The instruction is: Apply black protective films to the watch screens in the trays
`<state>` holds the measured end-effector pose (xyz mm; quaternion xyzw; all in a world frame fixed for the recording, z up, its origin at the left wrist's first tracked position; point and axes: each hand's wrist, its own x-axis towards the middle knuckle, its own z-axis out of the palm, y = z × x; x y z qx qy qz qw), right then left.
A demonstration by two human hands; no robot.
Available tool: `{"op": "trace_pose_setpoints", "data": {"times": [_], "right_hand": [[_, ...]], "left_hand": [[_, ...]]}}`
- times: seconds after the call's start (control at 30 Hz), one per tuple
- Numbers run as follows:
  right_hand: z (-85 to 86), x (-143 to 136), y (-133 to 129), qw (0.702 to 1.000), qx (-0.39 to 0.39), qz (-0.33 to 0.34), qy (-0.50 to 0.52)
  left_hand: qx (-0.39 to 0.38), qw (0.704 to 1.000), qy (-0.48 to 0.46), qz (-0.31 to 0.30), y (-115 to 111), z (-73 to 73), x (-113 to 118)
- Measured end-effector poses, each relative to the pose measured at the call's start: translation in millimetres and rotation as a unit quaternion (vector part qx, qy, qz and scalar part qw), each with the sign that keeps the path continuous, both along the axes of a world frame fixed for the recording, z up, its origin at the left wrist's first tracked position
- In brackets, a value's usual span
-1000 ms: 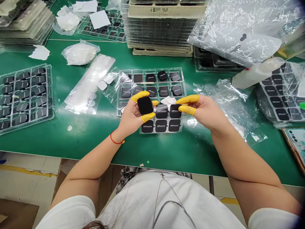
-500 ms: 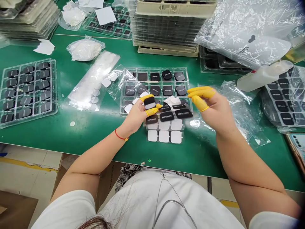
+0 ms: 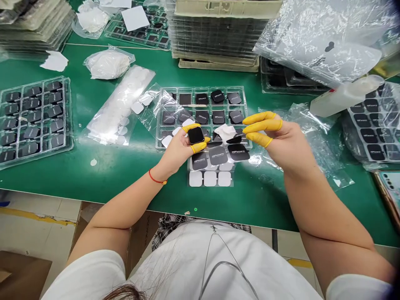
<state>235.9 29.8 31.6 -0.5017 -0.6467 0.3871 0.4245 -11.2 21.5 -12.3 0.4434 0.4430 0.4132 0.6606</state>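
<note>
Between the yellow-capped fingers of my left hand [image 3: 183, 146] is a small square black piece [image 3: 196, 135] with rounded corners, over the front of a clear tray [image 3: 246, 104] of black pieces. My right hand [image 3: 278, 137], also in yellow finger covers, hovers at the tray's right edge; its fingers are spread and hold nothing visible. A film sheet with black labels [image 3: 218, 156] bearing white print lies below the left hand's fingers, above a sheet of white square stickers [image 3: 210, 178]. A crumpled white tissue [image 3: 225, 132] rests between the hands.
Another filled tray [image 3: 67, 121] is at the left. Stacked trays [image 3: 215, 37] stand at the back. Clear plastic bags [image 3: 321, 37], a translucent bottle [image 3: 346, 98] and a phone [image 3: 387, 183] are on the right. A bag of white material [image 3: 109, 63] lies back left.
The black piece in my left hand now shows a plain dark face instead of a partly white one. The printed label sheet lies flatter and lower, and the white stickers have shifted slightly left.
</note>
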Motion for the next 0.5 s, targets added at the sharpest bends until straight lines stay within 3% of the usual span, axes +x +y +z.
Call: {"op": "trace_pose_setpoints", "data": {"times": [0.13,0.23,0.5], "right_hand": [[1.6,-14,-11,0.992,-0.101,-0.023,0.070],[-5.5,-30,-18,0.980,-0.181,0.022,0.077],[-19.9,-42,-23,0.969,-0.228,0.066,0.061]], "left_hand": [[0.048,0.995,0.065,-0.051,-9,-5.7,7],[0.108,0.981,0.126,-0.097,-21,-7.8,13],[0.160,0.963,0.184,-0.116,-31,-8.4,17]]}}
